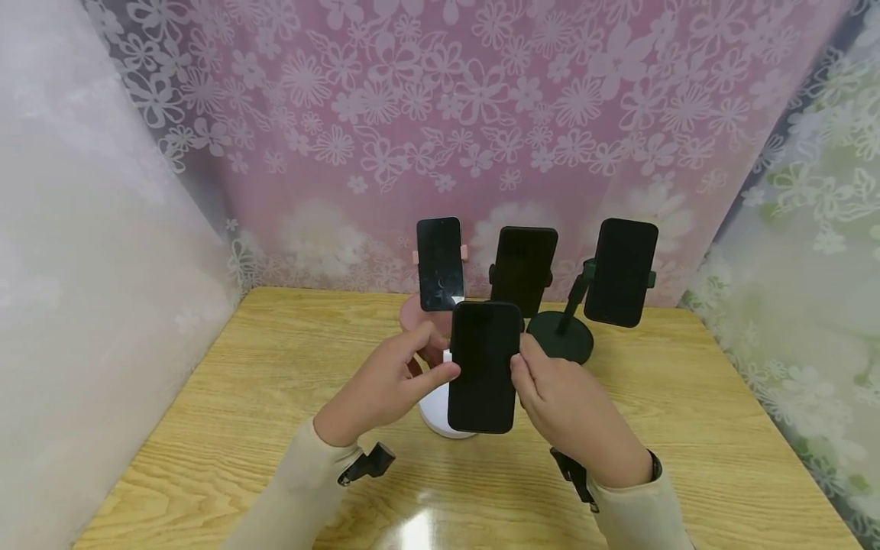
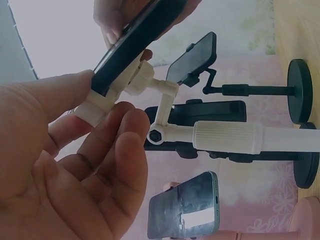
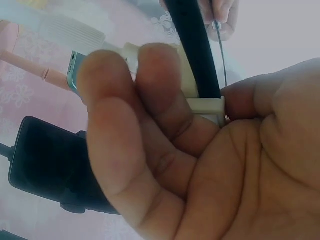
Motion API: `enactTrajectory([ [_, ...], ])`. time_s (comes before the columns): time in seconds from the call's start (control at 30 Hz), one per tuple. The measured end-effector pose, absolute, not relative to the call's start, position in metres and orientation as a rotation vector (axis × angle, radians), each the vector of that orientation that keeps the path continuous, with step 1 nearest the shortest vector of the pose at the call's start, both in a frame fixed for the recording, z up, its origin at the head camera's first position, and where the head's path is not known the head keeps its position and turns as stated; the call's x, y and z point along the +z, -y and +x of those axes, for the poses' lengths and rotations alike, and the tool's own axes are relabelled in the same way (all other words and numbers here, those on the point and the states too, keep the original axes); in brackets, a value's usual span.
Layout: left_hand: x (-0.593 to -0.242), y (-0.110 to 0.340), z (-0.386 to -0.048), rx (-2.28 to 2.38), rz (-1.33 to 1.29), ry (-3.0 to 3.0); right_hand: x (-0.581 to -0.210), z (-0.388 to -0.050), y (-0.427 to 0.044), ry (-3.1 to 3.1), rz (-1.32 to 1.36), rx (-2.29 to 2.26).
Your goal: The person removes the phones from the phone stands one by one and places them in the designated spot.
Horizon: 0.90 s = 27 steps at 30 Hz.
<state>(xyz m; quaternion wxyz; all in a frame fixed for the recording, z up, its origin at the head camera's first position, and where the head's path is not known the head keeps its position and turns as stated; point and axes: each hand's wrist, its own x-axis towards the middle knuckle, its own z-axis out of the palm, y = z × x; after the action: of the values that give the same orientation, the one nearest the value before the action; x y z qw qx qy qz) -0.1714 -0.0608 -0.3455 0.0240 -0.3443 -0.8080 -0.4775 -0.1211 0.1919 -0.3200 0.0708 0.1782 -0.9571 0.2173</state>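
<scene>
A black phone (image 1: 484,367) sits upright in the white clamp (image 2: 95,111) of a white phone stand (image 2: 227,137), whose round base (image 1: 435,416) is partly hidden behind the phone. My left hand (image 1: 388,378) pinches the clamp's left side, with the thumb at the phone's edge and curled fingers behind. On the opposite side, my right hand (image 1: 567,401) grips the clamp arm (image 3: 207,106) and the phone's edge between thumb and curled fingers. Most of the clamp's back is covered by fingers in the right wrist view.
Behind stand a pink stand (image 1: 412,312) with a phone (image 1: 441,263), a dark-clamped phone (image 1: 525,271), and a dark green stand (image 1: 560,336) holding another phone (image 1: 621,273). They stand close together on the wooden table (image 1: 275,367). A floral curtain (image 1: 412,114) hangs behind.
</scene>
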Motion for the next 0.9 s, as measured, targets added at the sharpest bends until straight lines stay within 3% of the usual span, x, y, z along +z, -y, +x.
enactTrajectory([
  [0.9, -0.3423, 0.0629, -0.1699, -1.429, -0.959, 2.518, -0.3227, -0.1213, -0.1870, 2.816, 0.440, 0.634],
])
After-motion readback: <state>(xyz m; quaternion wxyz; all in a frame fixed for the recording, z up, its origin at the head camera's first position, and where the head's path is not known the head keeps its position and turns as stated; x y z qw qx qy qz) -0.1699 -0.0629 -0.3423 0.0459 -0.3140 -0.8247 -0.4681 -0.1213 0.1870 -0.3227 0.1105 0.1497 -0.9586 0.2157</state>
